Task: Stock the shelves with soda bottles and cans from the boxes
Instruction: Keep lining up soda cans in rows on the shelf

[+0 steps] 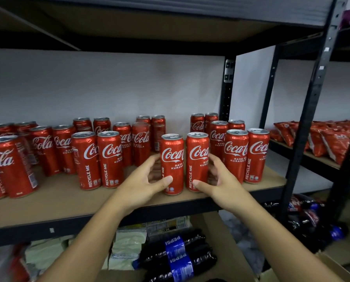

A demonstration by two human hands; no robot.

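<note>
Two tall red Coca-Cola cans stand upright side by side near the front edge of the wooden shelf (68, 202). My left hand (147, 180) curls round the left can (172, 163), thumb on its front, fingers behind. My right hand (216, 180) grips the right can (197, 161) the same way from the right side. Several more red cans (101, 159) stand in rows to the left, behind, and to the right (246, 155) on the same shelf.
Black metal uprights (312, 110) frame the shelf on the right. Red snack bags (320, 139) fill the neighbouring shelf. Below, a cardboard box (221, 251) holds Pepsi bottles (176, 255), and more dark bottles (308, 218) lie on the floor at right.
</note>
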